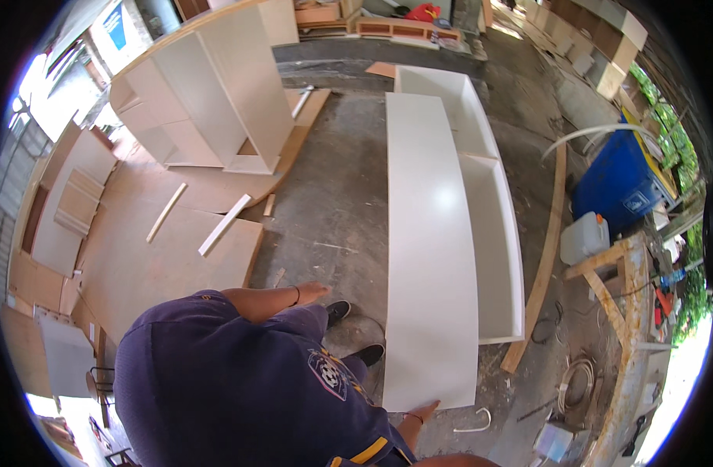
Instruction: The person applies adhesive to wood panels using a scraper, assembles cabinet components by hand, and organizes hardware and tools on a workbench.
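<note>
A long white panel (430,257) runs lengthwise in front of me. It overlaps the left side of an open white cabinet carcass (496,249), which lies on the floor with a divider across its inside. At the panel's near end, my right hand (423,411) grips the edge, its fingers partly hidden. My left hand (314,292) hangs at my side, left of the panel and apart from it, fingers loosely stretched and holding nothing. A dark band circles the left wrist. My shoes stand between that hand and the panel.
Wooden boards (169,241) with loose white strips (224,226) cover the left floor. A tall cabinet (208,93) stands beyond them. At right are a long plank (551,257), a blue bin (621,179), a white jerrycan (584,240), a coiled hose (576,385) and a wooden stand (625,311).
</note>
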Available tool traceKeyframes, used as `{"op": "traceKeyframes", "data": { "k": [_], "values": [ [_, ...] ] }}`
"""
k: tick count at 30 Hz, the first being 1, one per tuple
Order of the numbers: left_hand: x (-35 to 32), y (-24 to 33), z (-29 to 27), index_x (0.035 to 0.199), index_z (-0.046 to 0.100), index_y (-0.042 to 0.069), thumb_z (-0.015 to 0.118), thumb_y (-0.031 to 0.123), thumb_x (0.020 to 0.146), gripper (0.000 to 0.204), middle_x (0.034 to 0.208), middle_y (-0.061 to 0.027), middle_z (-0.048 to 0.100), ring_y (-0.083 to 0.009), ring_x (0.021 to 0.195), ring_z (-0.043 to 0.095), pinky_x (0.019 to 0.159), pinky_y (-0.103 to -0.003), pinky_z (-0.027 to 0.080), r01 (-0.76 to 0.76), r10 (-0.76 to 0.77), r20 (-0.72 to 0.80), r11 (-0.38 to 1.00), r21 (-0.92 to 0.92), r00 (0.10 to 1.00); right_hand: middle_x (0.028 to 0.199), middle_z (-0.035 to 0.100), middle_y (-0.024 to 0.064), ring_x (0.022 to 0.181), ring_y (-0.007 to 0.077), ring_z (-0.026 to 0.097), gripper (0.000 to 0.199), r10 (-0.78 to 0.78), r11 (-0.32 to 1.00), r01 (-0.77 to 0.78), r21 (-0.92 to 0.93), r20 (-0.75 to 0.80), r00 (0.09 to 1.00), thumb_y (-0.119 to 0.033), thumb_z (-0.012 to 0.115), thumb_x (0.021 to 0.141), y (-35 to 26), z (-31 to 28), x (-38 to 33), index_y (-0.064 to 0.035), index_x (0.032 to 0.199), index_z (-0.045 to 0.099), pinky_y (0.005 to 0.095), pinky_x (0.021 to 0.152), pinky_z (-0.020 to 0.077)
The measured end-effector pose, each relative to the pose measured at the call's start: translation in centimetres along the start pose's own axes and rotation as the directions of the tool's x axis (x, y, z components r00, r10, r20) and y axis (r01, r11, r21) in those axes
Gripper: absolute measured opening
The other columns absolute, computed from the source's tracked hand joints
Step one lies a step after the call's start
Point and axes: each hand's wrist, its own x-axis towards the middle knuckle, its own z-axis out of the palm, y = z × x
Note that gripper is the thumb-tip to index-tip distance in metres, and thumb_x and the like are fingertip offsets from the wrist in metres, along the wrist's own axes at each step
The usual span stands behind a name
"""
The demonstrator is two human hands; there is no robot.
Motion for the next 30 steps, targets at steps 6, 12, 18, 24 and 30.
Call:
{"op": "traceKeyframes", "data": {
  "k": [6, 12, 18, 24, 30],
  "values": [
    [4.4, 2.8, -0.4, 0.140, 0.035, 0.008, 0.028, 0.069, 0.088, 0.081, 0.138, -0.0143, 0.044, -0.0294, 0.114, 0.052, 0.102, -0.052, 0.031, 0.314, -0.392, 0.129, 0.456, -0.833, 0.911, 0.142, 0.040, 0.0123, 0.126, 0.0301, 0.041, 0.074, -0.042, 0.999, 0.039, -0.035, -0.096, 0.994, -0.058, 0.036, 0.091, -3.1, 3.1, -6.0, -0.0010, 0.138, 0.036, 0.0428, 0.106, 0.0292],
    [12.6, 8.5, -0.7, 0.138, 0.037, 0.006, 0.030, 0.061, 0.092, 0.072, 0.139, -0.0137, 0.042, -0.0279, 0.125, 0.043, 0.106, -0.049, 0.030, 0.296, 0.075, 0.304, 0.098, -0.950, 0.950, 0.128, 0.052, 0.0138, 0.112, 0.0283, 0.052, 0.065, -0.170, 0.968, 0.119, -0.221, -0.228, 0.959, -0.051, 0.042, 0.093, -10.8, 6.3, -16.2, 0.0032, 0.130, 0.044, 0.0376, 0.099, 0.0386],
    [15.5, 18.9, -1.8, 0.128, 0.047, 0.007, 0.034, 0.051, 0.095, 0.056, 0.124, -0.0092, 0.054, -0.0208, 0.112, 0.053, 0.095, -0.041, 0.044, 0.075, 0.324, 0.059, -0.036, -0.997, 0.944, 0.123, 0.054, 0.0241, 0.100, 0.0314, 0.057, 0.084, -0.141, 0.754, -0.246, -0.609, -0.516, 0.845, -0.063, 0.051, 0.083, -13.7, 1.8, -17.4, 0.0082, 0.128, 0.046, 0.0448, 0.086, 0.0480],
    [19.3, 21.4, -1.6, 0.126, 0.050, 0.005, 0.046, 0.038, 0.095, 0.046, 0.118, -0.0104, 0.059, -0.0207, 0.103, 0.060, 0.083, -0.037, 0.054, 0.131, 0.630, -0.112, -0.327, -0.936, 0.768, 0.121, 0.054, 0.0238, 0.100, 0.0315, 0.057, 0.081, -0.229, 0.707, -0.198, -0.679, -0.485, 0.844, -0.060, 0.052, 0.083, -14.6, 2.9, -18.8, 0.0082, 0.126, 0.047, 0.0446, 0.085, 0.0481],
    [14.8, 22.7, -2.8, 0.123, 0.055, 0.010, 0.044, 0.042, 0.094, 0.045, 0.112, -0.0066, 0.063, -0.0200, 0.095, 0.064, 0.077, -0.035, 0.057, 0.232, 0.634, -0.069, -0.379, -0.896, 0.771, 0.119, 0.055, 0.0235, 0.099, 0.0315, 0.057, 0.077, -0.296, 0.650, -0.090, -0.755, -0.361, 0.884, -0.057, 0.052, 0.084, -15.7, 6.4, -18.2, 0.0082, 0.124, 0.049, 0.0443, 0.085, 0.0482]
  ]
}}
